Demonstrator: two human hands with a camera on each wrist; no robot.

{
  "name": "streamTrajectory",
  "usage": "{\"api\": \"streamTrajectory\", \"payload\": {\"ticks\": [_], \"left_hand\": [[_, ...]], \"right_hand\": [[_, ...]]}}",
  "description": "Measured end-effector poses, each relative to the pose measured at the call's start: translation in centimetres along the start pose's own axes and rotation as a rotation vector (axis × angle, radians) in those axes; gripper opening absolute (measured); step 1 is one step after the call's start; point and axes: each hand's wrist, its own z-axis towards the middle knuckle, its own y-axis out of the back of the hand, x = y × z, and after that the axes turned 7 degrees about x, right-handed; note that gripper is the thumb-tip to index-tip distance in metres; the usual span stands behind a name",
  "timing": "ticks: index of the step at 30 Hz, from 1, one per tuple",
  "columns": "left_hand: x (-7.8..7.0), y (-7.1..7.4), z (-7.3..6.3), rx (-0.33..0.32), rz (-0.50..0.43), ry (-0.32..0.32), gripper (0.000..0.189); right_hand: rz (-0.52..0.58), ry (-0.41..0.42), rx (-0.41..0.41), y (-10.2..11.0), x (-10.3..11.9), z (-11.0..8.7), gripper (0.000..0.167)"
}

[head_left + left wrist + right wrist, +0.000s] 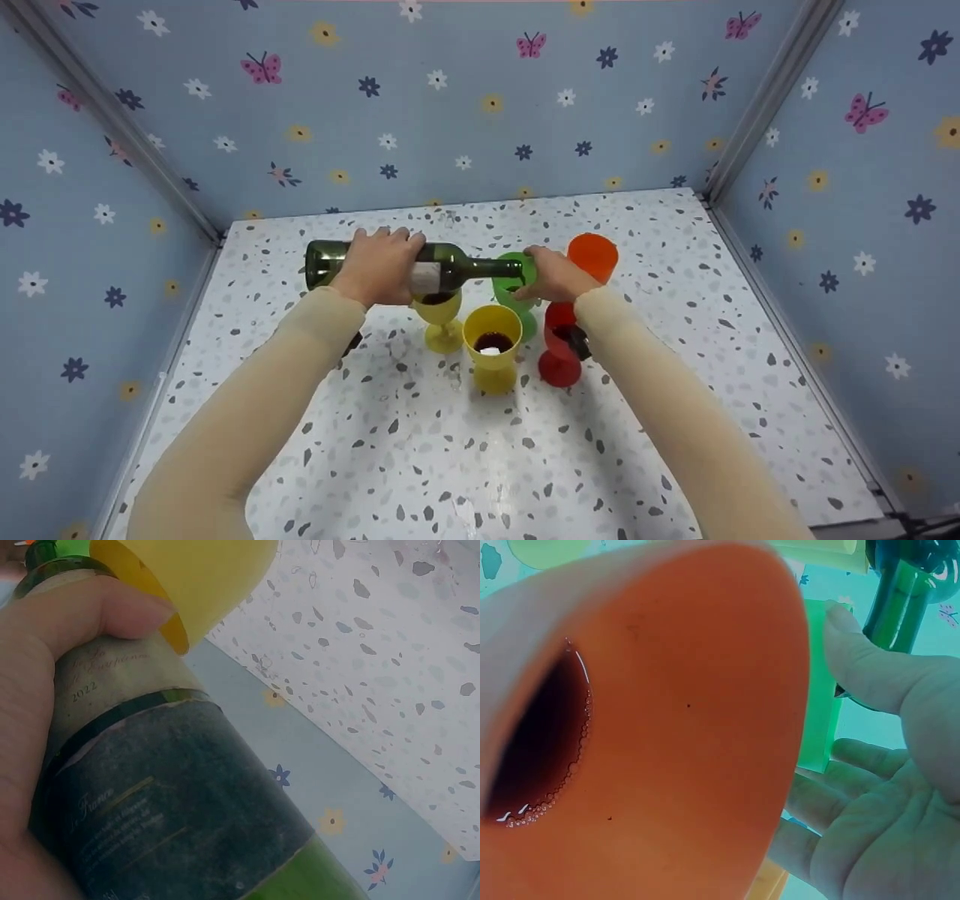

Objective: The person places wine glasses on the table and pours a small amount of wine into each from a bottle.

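My left hand grips a green glass wine bottle around its body. The bottle lies nearly level, its neck pointing right and its mouth over the green goblet. A dark label shows in the left wrist view. My right hand curls around the green goblet's upper part, thumb on the near side. Whether liquid is flowing I cannot tell. Beneath the bottle stands a yellow goblet with dark liquid. A second yellow goblet, nearer, also holds dark liquid.
A red goblet stands under my right wrist, partly hidden. Behind that wrist is an orange goblet. The speckled white tabletop is bounded by blue flowered panels at the back and sides.
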Motion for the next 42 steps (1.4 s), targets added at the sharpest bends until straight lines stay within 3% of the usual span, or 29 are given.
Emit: {"api": "streamTrajectory", "payload": {"ticks": [29,42], "left_hand": [[-0.09,-0.18,0.5,0.0,0.036,0.001,0.074],[0.09,-0.38,0.47,-0.005,0.008,-0.008,0.073]], "right_hand": [[-0.008,-0.01,-0.002,0.12,-0.26,0.15,0.08],[0.03,-0.04,0.012,0.11,0.22,0.02,0.083]]}}
